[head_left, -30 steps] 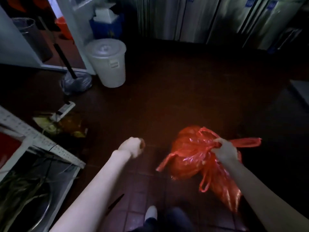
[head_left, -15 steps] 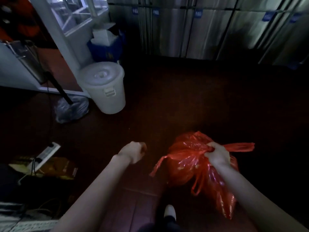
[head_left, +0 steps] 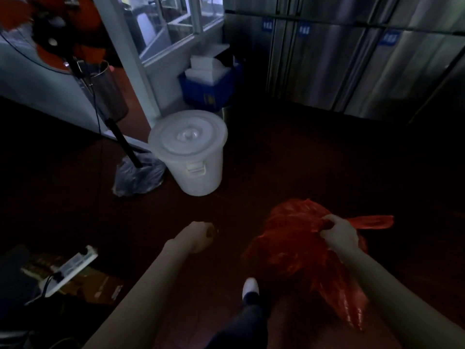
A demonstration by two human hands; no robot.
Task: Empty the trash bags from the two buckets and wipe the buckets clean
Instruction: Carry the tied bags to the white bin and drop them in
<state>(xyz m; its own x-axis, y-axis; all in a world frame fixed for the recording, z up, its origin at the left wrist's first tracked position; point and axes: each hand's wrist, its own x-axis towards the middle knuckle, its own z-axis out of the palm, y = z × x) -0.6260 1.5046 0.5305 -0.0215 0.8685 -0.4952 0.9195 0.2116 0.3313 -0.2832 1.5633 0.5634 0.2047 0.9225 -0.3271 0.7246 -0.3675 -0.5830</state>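
Red plastic trash bag [head_left: 297, 250] sits lower right of frame, blurred and dim; contents not readable, its lower end runs behind the right forearm, and whether it touches the floor cannot be told. Dark tiled floor [head_left: 289, 159] loses nearly all detail in shadow. Lower left: white power strip [head_left: 71, 269] w/ black cable lies on brown cardboard, edges murky, cardboard partly lost in the dark. Upper left: orange-bladed fan [head_left: 52, 39] cut off by frame edge, its black pole going down into a grey plastic-wrapped base [head_left: 138, 176]. White lidded bucket [head_left: 192, 152] stands upright at centre, just right of that base, lid on. Behind it a blue crate [head_left: 208, 93] holding white boxes; steel cabinet doors [head_left: 352, 61] across upper right, label text illegible. One white-toed shoe [head_left: 250, 287] visible bottom centre. Vs. prior frame: view has tilted up, bucket now lower and nearer centre, more of the glazed partition showing; both hands hold approx. the same pose, bag handle strip points right as before. Left hand [head_left: 198, 235] curled into a loose fist lower centre, apart from the bag; a small dark spot at the knuckles, cannot tell if anything is held. Right hand [head_left: 339, 234] grips the gathered neck of the bag, fingers wrapped tight.
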